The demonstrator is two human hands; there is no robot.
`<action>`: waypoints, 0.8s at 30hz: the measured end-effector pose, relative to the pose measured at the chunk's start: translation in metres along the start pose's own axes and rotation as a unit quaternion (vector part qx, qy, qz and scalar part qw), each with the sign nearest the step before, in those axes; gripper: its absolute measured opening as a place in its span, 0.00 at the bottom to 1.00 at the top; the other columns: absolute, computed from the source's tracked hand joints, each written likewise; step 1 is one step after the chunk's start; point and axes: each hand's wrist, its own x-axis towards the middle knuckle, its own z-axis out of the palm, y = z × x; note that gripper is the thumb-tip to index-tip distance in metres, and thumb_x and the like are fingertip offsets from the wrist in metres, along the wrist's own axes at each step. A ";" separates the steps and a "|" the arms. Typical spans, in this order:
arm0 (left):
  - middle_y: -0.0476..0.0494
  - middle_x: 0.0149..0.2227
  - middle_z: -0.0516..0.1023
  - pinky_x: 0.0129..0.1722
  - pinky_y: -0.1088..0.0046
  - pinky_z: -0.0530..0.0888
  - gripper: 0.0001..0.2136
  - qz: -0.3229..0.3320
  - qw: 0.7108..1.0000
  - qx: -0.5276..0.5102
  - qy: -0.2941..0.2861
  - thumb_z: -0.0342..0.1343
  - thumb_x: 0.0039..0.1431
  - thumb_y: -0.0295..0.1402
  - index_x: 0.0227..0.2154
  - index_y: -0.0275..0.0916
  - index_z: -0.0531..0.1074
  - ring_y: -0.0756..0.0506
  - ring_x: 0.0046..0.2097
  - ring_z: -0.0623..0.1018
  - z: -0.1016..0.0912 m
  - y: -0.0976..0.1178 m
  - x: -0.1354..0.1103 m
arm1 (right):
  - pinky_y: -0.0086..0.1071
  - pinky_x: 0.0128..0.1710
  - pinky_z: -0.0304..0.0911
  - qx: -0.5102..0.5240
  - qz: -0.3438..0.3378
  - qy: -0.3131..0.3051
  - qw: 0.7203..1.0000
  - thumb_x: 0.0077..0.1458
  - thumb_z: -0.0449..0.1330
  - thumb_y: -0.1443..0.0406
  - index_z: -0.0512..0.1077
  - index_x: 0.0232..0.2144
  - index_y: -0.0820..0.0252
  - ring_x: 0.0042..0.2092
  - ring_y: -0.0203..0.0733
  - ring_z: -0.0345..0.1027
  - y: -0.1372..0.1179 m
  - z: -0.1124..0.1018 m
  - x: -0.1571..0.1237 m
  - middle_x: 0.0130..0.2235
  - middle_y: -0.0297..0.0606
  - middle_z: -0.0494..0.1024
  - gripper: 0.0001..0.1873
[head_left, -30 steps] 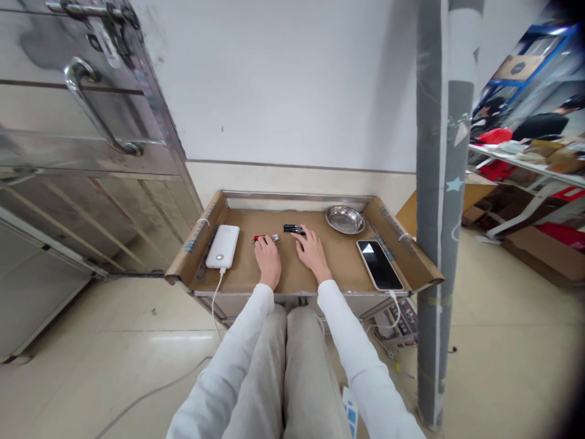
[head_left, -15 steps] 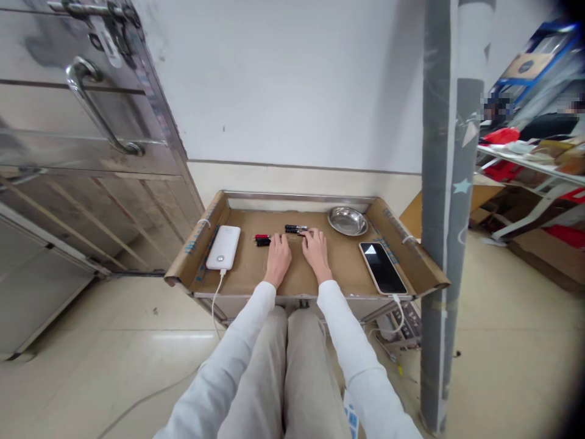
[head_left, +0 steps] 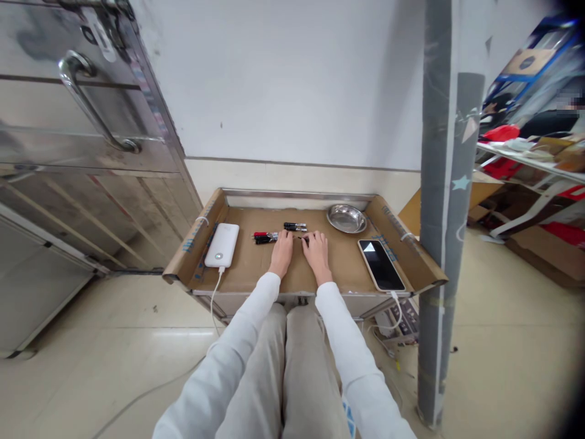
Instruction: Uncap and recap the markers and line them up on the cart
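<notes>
My left hand (head_left: pixel 282 251) is closed, with its fingers pressed together beside the right ends of several red and black pens (head_left: pixel 265 237). What its fingertips hold, if anything, is hidden. My right hand (head_left: pixel 315 252) faces it across a narrow gap, thumb and fingers pinched on a small dark pen-like piece (head_left: pixel 301 238). The piece's exact kind is too small to tell. Just beyond both hands lie several black pen-like pieces (head_left: pixel 295 227) with silver ends, side by side on the brown cardboard lining (head_left: pixel 247 268) of the cart.
A white power bank (head_left: pixel 222 245) with a cable lies on the left. At the right are a round metal dish (head_left: pixel 347 219) and a phone (head_left: pixel 381 265) with a plugged-in cable. Raised cardboard-covered sides (head_left: pixel 406 244) bound the cart top. A grey wrapped pole (head_left: pixel 445 244) stands to the right.
My left hand has shifted slightly right, uncovering more of the red and black pens. My right hand has drawn back a little from the black pieces, now with a small dark piece at its fingertips.
</notes>
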 end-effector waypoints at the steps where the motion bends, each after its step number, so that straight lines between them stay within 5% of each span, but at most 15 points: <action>1: 0.38 0.42 0.69 0.49 0.62 0.68 0.09 0.003 1.000 -0.007 -0.002 0.41 0.64 0.25 0.37 0.35 0.66 0.44 0.46 0.70 0.001 -0.001 0.000 | 0.36 0.41 0.52 0.000 -0.003 -0.001 1.000 0.62 0.48 0.64 0.71 0.38 0.60 0.43 0.46 0.61 0.000 -0.001 -0.001 0.39 0.44 0.71 0.12; 15: 0.40 0.42 0.71 0.47 0.65 0.70 0.09 0.018 0.997 -0.063 -0.034 0.41 0.63 0.24 0.41 0.36 0.65 0.45 0.46 0.71 -0.005 0.001 0.002 | 0.35 0.40 0.49 -0.009 -0.043 -0.018 0.999 0.63 0.47 0.63 0.72 0.38 0.56 0.42 0.45 0.60 0.000 -0.002 -0.002 0.39 0.42 0.73 0.13; 21: 0.34 0.58 0.62 0.57 0.63 0.63 0.20 0.094 0.995 -0.022 -0.014 0.41 0.60 0.21 0.54 0.35 0.59 0.43 0.60 0.62 -0.007 0.004 0.008 | 0.36 0.41 0.49 -0.006 0.005 0.038 0.999 0.63 0.48 0.62 0.73 0.40 0.56 0.42 0.45 0.59 -0.002 -0.008 -0.011 0.39 0.43 0.73 0.14; 24: 0.35 0.56 0.65 0.57 0.61 0.62 0.18 0.102 0.995 -0.004 -0.021 0.42 0.62 0.25 0.54 0.35 0.60 0.42 0.60 0.62 -0.007 0.006 0.009 | 0.36 0.41 0.49 0.015 0.025 0.066 0.997 0.63 0.47 0.62 0.73 0.42 0.55 0.41 0.45 0.59 -0.001 -0.010 -0.014 0.40 0.43 0.74 0.15</action>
